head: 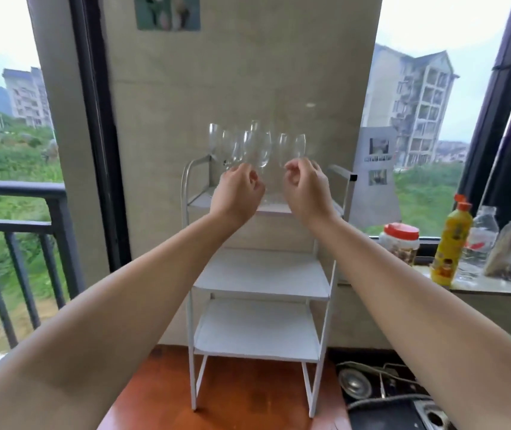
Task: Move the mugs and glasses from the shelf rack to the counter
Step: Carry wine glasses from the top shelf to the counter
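A white three-tier shelf rack (260,274) stands on a reddish wooden counter (232,395). Several clear wine glasses (257,147) stand close together on its top shelf; the two lower shelves hold nothing. Both my arms reach up to the top shelf. My left hand (238,189) is curled at the stems of the left glasses. My right hand (307,186) is curled just below the bowl of the rightmost glass (299,147). The fingers hide the stems, so I cannot tell whether either hand grips a glass. No mugs are in view.
A window ledge (481,287) at the right holds a red-lidded jar (400,243), a yellow bottle (451,243), a clear bottle (477,240) and a glass jar (507,252). A gas stove (387,392) sits at lower right. A black railing (15,243) is at the left.
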### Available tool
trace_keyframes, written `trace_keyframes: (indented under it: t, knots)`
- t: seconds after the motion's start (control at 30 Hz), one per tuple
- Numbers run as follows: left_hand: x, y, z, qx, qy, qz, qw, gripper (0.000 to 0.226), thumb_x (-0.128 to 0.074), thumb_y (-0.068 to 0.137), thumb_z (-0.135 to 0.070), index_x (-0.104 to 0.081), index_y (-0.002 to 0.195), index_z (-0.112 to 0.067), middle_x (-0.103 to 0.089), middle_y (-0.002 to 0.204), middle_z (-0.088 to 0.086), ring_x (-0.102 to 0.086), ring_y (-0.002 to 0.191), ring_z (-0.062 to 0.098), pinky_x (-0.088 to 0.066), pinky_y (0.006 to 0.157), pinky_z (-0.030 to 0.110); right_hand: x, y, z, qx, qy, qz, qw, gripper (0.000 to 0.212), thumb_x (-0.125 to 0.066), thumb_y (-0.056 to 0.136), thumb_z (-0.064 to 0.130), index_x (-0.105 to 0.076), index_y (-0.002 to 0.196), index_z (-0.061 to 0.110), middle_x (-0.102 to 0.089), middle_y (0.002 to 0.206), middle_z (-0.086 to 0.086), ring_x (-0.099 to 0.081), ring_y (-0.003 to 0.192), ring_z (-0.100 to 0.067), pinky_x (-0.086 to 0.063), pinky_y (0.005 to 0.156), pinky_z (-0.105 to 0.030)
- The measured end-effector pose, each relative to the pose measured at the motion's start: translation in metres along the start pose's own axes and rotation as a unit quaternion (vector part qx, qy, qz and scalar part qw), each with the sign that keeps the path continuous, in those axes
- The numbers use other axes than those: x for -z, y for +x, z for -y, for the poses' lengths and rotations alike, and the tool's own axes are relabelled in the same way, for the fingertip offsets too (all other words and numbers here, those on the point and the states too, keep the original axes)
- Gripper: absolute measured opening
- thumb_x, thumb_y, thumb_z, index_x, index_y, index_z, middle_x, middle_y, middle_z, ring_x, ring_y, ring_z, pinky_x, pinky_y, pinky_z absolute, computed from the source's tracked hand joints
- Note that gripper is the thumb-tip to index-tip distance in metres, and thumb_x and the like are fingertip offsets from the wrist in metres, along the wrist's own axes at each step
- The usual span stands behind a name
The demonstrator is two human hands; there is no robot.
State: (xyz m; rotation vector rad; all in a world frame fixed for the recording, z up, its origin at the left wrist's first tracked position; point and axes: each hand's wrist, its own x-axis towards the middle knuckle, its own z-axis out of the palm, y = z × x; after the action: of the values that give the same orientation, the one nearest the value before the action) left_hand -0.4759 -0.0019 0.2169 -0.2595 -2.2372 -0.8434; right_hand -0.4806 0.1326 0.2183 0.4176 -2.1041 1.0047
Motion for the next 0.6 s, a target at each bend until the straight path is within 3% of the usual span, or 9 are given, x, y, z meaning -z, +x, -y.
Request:
trace_keyframes:
  t: [0.07, 0.13, 0.2, 0.27, 0.33, 0.4, 0.5, 0.6]
  knots:
    - [-0.001, 0.011, 0.001, 0.064, -0.013, 0.022, 0.998, 0.02, -0.049, 0.088, -0.015, -0.054, 0.071, -0.006, -0.055, 0.07, 0.006, -0.05, 0.071, 0.024, -0.042, 0.065, 0.033, -0.008, 0.025, -0.01, -0.143, 0.082, 0.006, 0.986, 0.036, -0.05, 0.086, 0.018, -0.053, 0.117, 0.0, -0.058, 0.108, -0.01, -0.062, 0.095, -0.029, -0.051, 0.084, -0.036]
    - [0.0, 0.018, -0.002, 0.111, -0.026, 0.048, 0.992, 0.028, -0.049, 0.086, -0.011, -0.048, 0.058, -0.007, -0.05, 0.058, 0.01, -0.051, 0.067, 0.03, -0.039, 0.061, 0.035, -0.013, 0.043, -0.021, -0.272, 0.16, 0.027, 0.949, 0.047, -0.054, 0.081, 0.031, -0.05, 0.117, 0.0, -0.062, 0.105, -0.014, -0.068, 0.092, -0.033, -0.058, 0.08, -0.046]
    - [-0.004, 0.025, -0.002, 0.137, -0.03, 0.073, 0.987, 0.024, -0.05, 0.087, -0.01, -0.063, 0.081, 0.009, -0.065, 0.081, 0.027, -0.061, 0.086, 0.041, -0.046, 0.07, 0.043, -0.017, 0.049, -0.024, -0.325, 0.241, 0.056, 0.913, 0.031, -0.057, 0.088, 0.022, -0.052, 0.107, -0.002, -0.06, 0.095, -0.012, -0.068, 0.077, -0.027, -0.06, 0.069, -0.044]
    - [-0.008, 0.031, 0.002, 0.166, -0.052, 0.083, 0.981, 0.031, -0.053, 0.088, -0.014, -0.063, 0.104, 0.011, -0.067, 0.105, 0.029, -0.062, 0.101, 0.041, -0.05, 0.08, 0.04, -0.021, 0.052, -0.024, -0.351, 0.274, 0.087, 0.891, 0.014, -0.05, 0.093, 0.004, -0.051, 0.107, 0.001, -0.055, 0.088, -0.011, -0.062, 0.064, -0.023, -0.06, 0.057, -0.037]
    - [-0.012, 0.036, 0.006, 0.186, -0.076, 0.085, 0.976, 0.03, -0.057, 0.087, -0.017, -0.066, 0.105, 0.005, -0.069, 0.107, 0.024, -0.063, 0.104, 0.037, -0.049, 0.078, 0.035, -0.025, 0.053, -0.027, -0.361, 0.276, 0.113, 0.884, 0.022, -0.045, 0.093, -0.003, -0.05, 0.114, 0.002, -0.054, 0.081, -0.011, -0.062, 0.057, -0.022, -0.057, 0.043, -0.03]
    - [-0.014, 0.04, 0.005, 0.195, -0.094, 0.086, 0.973, 0.025, -0.058, 0.086, -0.015, -0.068, 0.1, 0.002, -0.07, 0.106, 0.022, -0.065, 0.102, 0.036, -0.049, 0.078, 0.035, -0.03, 0.056, -0.029, -0.357, 0.264, 0.124, 0.888, 0.015, -0.044, 0.091, -0.006, -0.052, 0.103, 0.0, -0.054, 0.078, -0.01, -0.064, 0.048, -0.019, -0.051, 0.034, -0.025]
    - [-0.018, 0.041, 0.003, 0.205, -0.118, 0.088, 0.968, 0.015, -0.058, 0.086, -0.013, -0.07, 0.083, -0.005, -0.073, 0.097, 0.015, -0.063, 0.078, 0.027, -0.046, 0.066, 0.029, -0.033, 0.059, -0.031, -0.345, 0.245, 0.125, 0.898, 0.017, -0.042, 0.088, -0.008, -0.052, 0.086, 0.005, -0.056, 0.076, -0.011, -0.065, 0.044, -0.018, -0.051, 0.038, -0.024]
    - [-0.02, 0.039, 0.002, 0.206, -0.114, 0.082, 0.969, 0.019, -0.058, 0.088, -0.014, -0.07, 0.076, -0.007, -0.069, 0.078, 0.008, -0.053, 0.06, 0.017, -0.042, 0.061, 0.026, -0.032, 0.059, -0.035, -0.334, 0.225, 0.12, 0.907, 0.023, -0.04, 0.089, -0.007, -0.055, 0.105, 0.0, -0.059, 0.077, -0.013, -0.066, 0.041, -0.019, -0.054, 0.042, -0.027]
